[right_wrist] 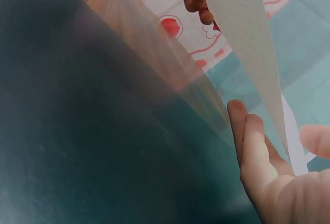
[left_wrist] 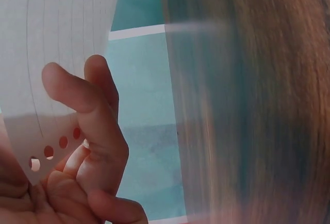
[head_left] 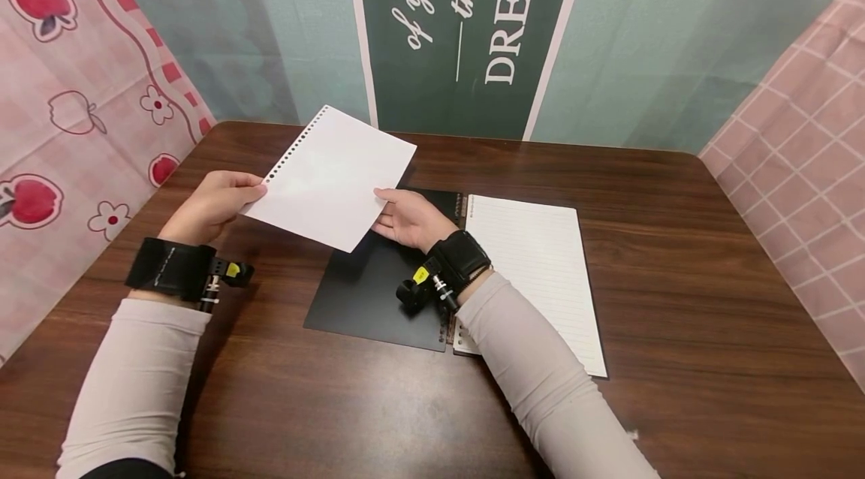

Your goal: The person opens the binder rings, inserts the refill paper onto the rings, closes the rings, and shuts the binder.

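A loose sheet of paper (head_left: 338, 171), with a row of punched holes along its left edge, is held tilted above the table. My left hand (head_left: 219, 205) pinches it near the lower left corner, thumb on top. In the left wrist view, fingers (left_wrist: 98, 110) lie behind the sheet's ruled side. My right hand (head_left: 408, 220) has the right edge between thumb and fingers. Below lies an open ring-bound notebook (head_left: 530, 269), its black cover (head_left: 378, 306) to the left and lined pages to the right. The sheet hides the cover's upper left part.
The notebook lies on a dark brown wooden table (head_left: 284, 404). A green curtain with lettering (head_left: 466, 36) hangs behind the table. Pink patterned cloths stand at the left (head_left: 61, 111) and right (head_left: 804, 164). A small white speck (head_left: 632, 435) lies near my right sleeve.
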The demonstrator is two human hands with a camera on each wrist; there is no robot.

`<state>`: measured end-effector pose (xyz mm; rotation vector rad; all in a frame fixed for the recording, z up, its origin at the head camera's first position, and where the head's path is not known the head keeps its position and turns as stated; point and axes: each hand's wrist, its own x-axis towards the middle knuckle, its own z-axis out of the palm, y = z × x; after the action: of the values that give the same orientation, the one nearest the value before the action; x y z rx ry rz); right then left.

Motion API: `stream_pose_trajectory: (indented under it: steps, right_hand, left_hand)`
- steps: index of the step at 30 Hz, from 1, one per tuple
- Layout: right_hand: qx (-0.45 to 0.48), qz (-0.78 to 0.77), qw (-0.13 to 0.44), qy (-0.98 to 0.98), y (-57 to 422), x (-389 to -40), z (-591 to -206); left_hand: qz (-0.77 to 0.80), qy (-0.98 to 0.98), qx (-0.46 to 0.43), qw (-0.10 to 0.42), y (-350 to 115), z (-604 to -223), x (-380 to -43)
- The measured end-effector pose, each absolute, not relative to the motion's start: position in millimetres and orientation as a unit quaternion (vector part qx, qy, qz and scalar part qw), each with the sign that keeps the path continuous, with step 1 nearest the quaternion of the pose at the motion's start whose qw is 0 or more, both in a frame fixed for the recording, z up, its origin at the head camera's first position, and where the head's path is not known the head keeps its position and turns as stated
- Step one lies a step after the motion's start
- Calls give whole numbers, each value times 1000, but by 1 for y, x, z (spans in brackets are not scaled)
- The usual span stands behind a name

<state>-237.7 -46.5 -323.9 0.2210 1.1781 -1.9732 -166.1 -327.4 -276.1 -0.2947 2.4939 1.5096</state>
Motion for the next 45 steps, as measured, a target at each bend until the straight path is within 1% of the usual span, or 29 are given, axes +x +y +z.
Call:
stream_pose_trajectory:
  steps: [7, 14, 18, 26, 33, 45]
  right_hand:
    - [81, -793, 383, 466, -45, -238, -325]
    - [61, -783, 362, 502, -40, -240, -324]
    - [54, -779, 358, 512, -33, -241, -322]
    - [53, -771, 352, 528, -21, -245, -320]
    - [55, -764, 348, 541, -14, -248, -319]
    - [49, -768, 345, 538, -2, -248, -315]
  left_hand:
    - [510, 850, -82, 105, -322, -279, -168]
    - [512, 846, -91, 115, -319, -281, -169]
    - [502, 850, -95, 128, -315, -280, -169]
    - [482, 862, -89, 126, -305, -279, -171]
    - [486, 858, -82, 145, -302, -280, -172]
    - [487, 862, -55, 129, -295, -277, -168]
